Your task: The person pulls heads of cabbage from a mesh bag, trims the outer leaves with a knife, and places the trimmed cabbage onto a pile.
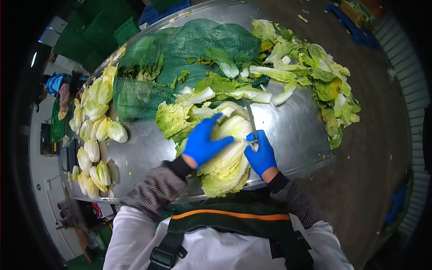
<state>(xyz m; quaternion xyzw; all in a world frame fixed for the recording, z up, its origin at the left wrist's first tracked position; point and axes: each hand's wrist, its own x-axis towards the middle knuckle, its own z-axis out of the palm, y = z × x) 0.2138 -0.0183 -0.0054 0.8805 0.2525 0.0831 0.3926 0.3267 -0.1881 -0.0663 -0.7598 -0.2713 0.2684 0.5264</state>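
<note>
A large head of napa cabbage [227, 157] lies in front of me at the near edge of the metal table. My left hand [204, 141], in a blue glove, rests against its left side with thumb and fingers spread apart. In my right hand [262, 155], also gloved in blue, is a knife [250, 114], its blade pointing away from me along the cabbage's right side. A pale bit of cabbage shows by the right thumb. Loose outer leaves [173, 119] lie beyond and left of the head.
Green mesh sacking [193, 42] with leaves spreads over the table's [139, 155] far side. Trimmed cabbages [96, 96] line the left edge. A heap of leaf scraps [330, 83] hangs over the right end. Another person [58, 85] is at the far left.
</note>
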